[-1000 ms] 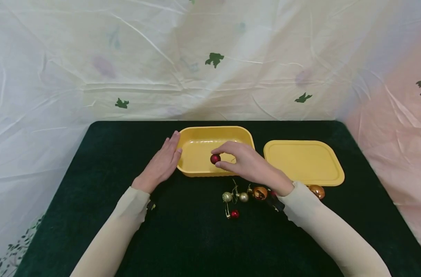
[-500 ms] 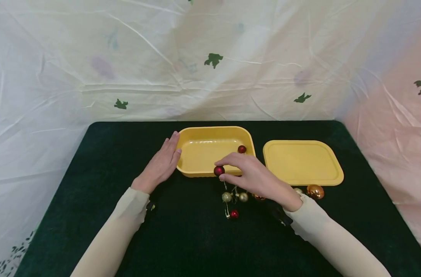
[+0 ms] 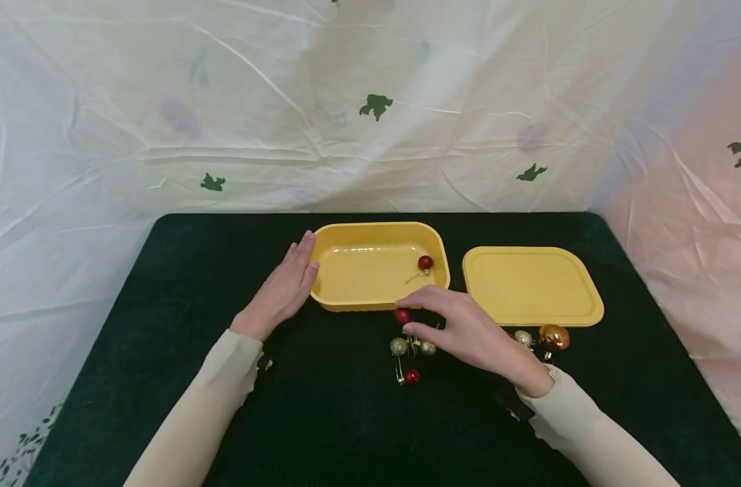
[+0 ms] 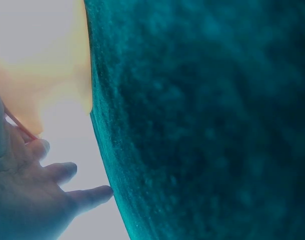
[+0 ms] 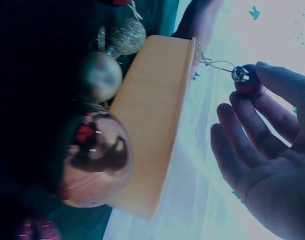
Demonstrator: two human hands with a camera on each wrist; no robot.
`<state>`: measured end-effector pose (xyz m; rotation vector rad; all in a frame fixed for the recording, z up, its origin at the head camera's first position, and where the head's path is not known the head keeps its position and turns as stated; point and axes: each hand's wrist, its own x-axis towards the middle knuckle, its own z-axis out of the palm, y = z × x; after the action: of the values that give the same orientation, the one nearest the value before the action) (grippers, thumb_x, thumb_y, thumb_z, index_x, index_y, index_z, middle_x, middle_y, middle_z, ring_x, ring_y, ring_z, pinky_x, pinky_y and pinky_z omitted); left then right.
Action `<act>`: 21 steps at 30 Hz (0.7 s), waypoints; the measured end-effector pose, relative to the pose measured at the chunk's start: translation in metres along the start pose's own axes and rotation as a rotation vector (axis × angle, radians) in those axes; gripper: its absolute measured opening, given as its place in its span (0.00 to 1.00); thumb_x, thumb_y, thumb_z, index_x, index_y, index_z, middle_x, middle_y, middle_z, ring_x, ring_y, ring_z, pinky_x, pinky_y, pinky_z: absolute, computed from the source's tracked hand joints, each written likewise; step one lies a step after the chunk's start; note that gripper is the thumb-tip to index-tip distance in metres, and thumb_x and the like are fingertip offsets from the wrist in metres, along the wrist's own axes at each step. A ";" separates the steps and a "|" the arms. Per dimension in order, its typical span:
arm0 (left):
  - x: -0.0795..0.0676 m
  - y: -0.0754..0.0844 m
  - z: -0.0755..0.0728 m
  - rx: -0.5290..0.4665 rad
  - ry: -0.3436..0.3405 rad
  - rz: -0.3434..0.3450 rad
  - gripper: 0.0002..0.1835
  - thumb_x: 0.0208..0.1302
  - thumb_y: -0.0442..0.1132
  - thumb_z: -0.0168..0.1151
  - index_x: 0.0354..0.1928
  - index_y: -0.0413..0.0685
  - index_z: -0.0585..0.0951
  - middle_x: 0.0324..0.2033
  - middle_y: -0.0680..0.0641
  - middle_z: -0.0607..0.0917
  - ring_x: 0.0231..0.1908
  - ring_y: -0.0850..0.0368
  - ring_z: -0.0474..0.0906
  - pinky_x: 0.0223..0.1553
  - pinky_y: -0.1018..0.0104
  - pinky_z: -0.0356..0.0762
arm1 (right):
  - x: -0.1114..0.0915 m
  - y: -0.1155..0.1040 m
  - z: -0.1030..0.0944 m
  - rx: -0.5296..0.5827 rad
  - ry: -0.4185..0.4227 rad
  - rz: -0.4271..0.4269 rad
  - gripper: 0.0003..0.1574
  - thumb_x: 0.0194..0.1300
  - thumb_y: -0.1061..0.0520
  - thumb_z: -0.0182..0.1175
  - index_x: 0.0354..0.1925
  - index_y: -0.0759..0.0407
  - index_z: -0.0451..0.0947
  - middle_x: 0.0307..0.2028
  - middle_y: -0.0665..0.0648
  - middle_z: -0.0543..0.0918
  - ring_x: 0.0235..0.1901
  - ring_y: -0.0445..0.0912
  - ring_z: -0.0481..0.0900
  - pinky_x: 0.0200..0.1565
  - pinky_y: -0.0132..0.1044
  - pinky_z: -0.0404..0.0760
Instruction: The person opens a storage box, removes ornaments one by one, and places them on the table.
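My right hand (image 3: 467, 331) pinches a dark red bauble (image 3: 402, 316) between thumb and fingertips, just in front of the yellow container's (image 3: 346, 304) near wall. In the right wrist view the bauble (image 5: 251, 84) shows its metal cap and a thin hanging loop. Straight-fingered, my left hand (image 3: 279, 291) rests against the container's left end. Inside, toward the right, lies another dark red bauble (image 3: 425, 262) with its loop. Below the right hand are a glittery gold bauble (image 3: 398, 347), a smooth pale gold one (image 3: 428, 348) and a bright red one (image 3: 412, 376).
A yellow lid (image 3: 534, 284) lies flat to the container's right. By its front edge are a large copper bauble (image 3: 554, 337) and a pale gold bauble (image 3: 524, 337). The right hand and forearm hide part of the ornaments. Dark green cloth covers the table (image 3: 321, 426).
My right hand has moved from above the container toward me and rightward, still pinching the dark red bauble. The other red bauble inside has come into sight. My left hand stays put.
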<state>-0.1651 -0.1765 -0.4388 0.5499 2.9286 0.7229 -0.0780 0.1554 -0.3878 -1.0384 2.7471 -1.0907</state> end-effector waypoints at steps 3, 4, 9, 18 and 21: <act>0.000 0.000 0.000 0.000 0.001 0.001 0.35 0.85 0.51 0.33 0.84 0.46 0.38 0.83 0.45 0.38 0.81 0.44 0.38 0.79 0.45 0.42 | -0.008 0.002 0.001 0.018 -0.009 0.031 0.23 0.69 0.51 0.70 0.60 0.50 0.82 0.55 0.46 0.85 0.54 0.45 0.84 0.54 0.48 0.85; 0.000 0.000 0.000 0.000 0.000 0.000 0.35 0.85 0.51 0.33 0.84 0.46 0.38 0.83 0.45 0.38 0.81 0.44 0.38 0.79 0.45 0.43 | -0.011 0.003 0.001 0.025 -0.013 0.042 0.23 0.69 0.51 0.70 0.61 0.50 0.82 0.55 0.46 0.85 0.53 0.46 0.84 0.52 0.49 0.85; 0.000 -0.001 -0.001 -0.007 -0.004 -0.010 0.36 0.85 0.52 0.32 0.84 0.48 0.37 0.83 0.46 0.38 0.81 0.43 0.38 0.79 0.44 0.43 | -0.025 0.007 0.003 0.034 -0.026 0.087 0.24 0.71 0.46 0.68 0.62 0.49 0.81 0.55 0.46 0.85 0.51 0.47 0.85 0.49 0.49 0.86; -0.001 -0.003 -0.002 -0.015 -0.001 -0.009 0.36 0.85 0.52 0.33 0.84 0.48 0.37 0.83 0.46 0.38 0.81 0.43 0.38 0.79 0.44 0.43 | -0.038 0.015 0.008 -0.011 0.009 0.076 0.23 0.71 0.46 0.68 0.60 0.49 0.83 0.52 0.41 0.85 0.49 0.42 0.84 0.49 0.45 0.86; -0.001 -0.003 -0.002 -0.014 -0.004 -0.011 0.36 0.85 0.52 0.33 0.84 0.48 0.37 0.83 0.46 0.38 0.81 0.44 0.38 0.79 0.44 0.43 | -0.043 0.017 0.008 -0.021 0.027 0.082 0.22 0.70 0.46 0.69 0.59 0.48 0.84 0.51 0.40 0.85 0.50 0.41 0.84 0.50 0.44 0.85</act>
<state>-0.1654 -0.1800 -0.4385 0.5321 2.9187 0.7393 -0.0525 0.1845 -0.4137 -0.9113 2.8005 -1.0743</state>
